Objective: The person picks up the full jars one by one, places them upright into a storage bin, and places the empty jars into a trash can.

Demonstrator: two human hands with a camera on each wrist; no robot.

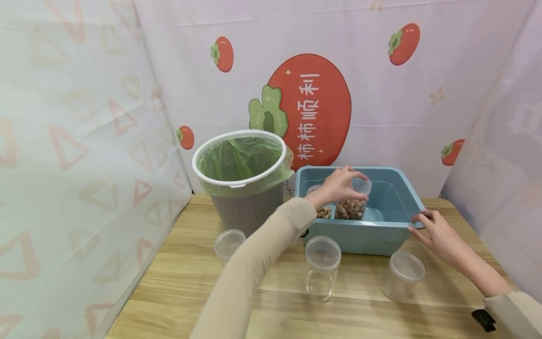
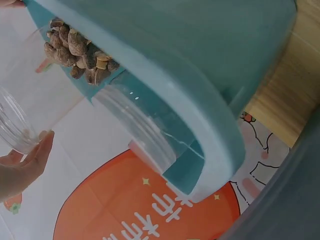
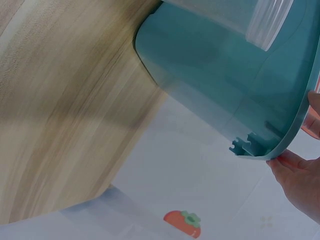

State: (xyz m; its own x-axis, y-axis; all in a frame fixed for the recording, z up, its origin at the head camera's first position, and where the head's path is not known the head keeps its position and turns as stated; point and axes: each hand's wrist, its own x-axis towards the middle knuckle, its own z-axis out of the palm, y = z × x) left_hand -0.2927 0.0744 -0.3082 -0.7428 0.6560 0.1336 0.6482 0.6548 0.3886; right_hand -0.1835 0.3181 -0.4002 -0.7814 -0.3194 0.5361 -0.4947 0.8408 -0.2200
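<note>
Three lidded clear plastic jars stand on the wooden tabletop (image 1: pixel 211 287) before one blue plastic tub (image 1: pixel 364 238); two more jars holding brown nuts sit inside it. The left hand (image 1: pixel 336 187) curls around the lid of the right-hand nut-filled clear jar (image 1: pixel 351 207). The right hand (image 1: pixel 438 235) grips the tub's near right rim.

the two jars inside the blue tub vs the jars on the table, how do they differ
The jar in the tub holds brown nuts and is open, while the middle table jar is empty with its lid on. The left hand grips the tub jar's top; the table jar stands untouched. Both are clear plastic.
</note>
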